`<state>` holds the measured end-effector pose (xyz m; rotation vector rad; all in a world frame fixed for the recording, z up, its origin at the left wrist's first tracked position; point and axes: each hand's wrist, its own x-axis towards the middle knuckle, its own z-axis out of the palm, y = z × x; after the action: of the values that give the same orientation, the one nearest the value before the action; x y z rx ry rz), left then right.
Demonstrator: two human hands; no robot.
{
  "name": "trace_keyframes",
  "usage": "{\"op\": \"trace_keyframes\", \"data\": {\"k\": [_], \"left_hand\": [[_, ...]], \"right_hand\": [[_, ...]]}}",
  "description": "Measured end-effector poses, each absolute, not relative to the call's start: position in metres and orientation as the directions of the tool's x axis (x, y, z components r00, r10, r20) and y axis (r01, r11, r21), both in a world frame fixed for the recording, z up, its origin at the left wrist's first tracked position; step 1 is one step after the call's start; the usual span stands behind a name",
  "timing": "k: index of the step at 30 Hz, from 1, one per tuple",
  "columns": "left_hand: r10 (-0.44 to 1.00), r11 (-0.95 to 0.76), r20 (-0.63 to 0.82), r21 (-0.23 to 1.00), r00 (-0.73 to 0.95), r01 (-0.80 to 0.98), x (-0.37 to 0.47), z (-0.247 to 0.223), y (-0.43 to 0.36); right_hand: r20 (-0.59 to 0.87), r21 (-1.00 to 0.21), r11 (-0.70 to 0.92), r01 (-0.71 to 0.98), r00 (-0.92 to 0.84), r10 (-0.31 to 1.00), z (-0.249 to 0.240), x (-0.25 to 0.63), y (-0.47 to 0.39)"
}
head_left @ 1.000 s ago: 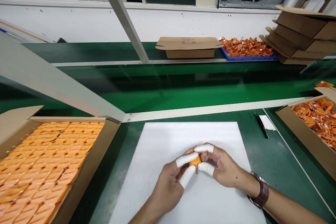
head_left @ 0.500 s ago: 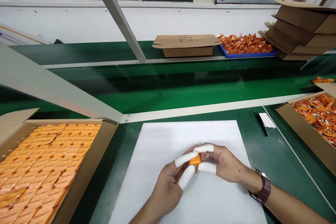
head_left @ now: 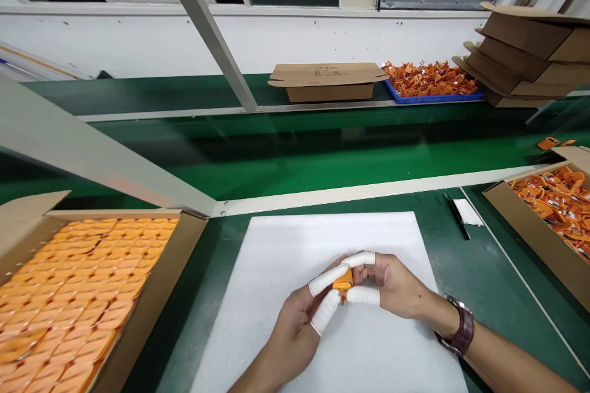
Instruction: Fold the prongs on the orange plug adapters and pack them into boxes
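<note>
The piece (head_left: 342,280) looks like smooth plastic with a slight sheen; the white finger covers (head_left: 364,296) look rubbery and matt. The mat (head_left: 382,350) resembles foam, matt and fairly smooth. Brown cardboard, dull and uncoated, forms the left box (head_left: 161,276); its orange rows (head_left: 87,282) look like glossy plastic. The bench (head_left: 488,276) is smooth with a soft sheen, while the green belt (head_left: 295,172) reflects light in streaks. The watch strap (head_left: 464,333) resembles polished leather. The post (head_left: 203,24) looks like smooth painted metal, the slip (head_left: 469,212) like matt paper.
</note>
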<state>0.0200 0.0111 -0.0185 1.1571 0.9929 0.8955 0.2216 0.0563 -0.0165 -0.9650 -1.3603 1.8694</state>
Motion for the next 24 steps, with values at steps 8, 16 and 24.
{"op": "trace_keyframes", "data": {"k": [8,16,24], "left_hand": [[0.947,0.130,-0.114,0.991,0.301,-0.035,0.0243,-0.0220,0.0120],[0.946,0.100,-0.091,0.995,0.310,-0.014,0.0243,-0.0173,0.0131],[0.972,0.069,-0.081,0.996,0.220,0.063,0.0302,-0.0231,0.0142]], "right_hand": [[-0.166,-0.969,-0.239,-0.059,-0.562,0.811,-0.0157,0.2204,0.0554],[-0.101,-0.993,-0.118,0.001,-0.525,0.845,-0.0209,0.2191,0.0489],[-0.133,-0.991,-0.127,0.049,-0.536,0.833,-0.0137,0.2216,0.0499]]}}
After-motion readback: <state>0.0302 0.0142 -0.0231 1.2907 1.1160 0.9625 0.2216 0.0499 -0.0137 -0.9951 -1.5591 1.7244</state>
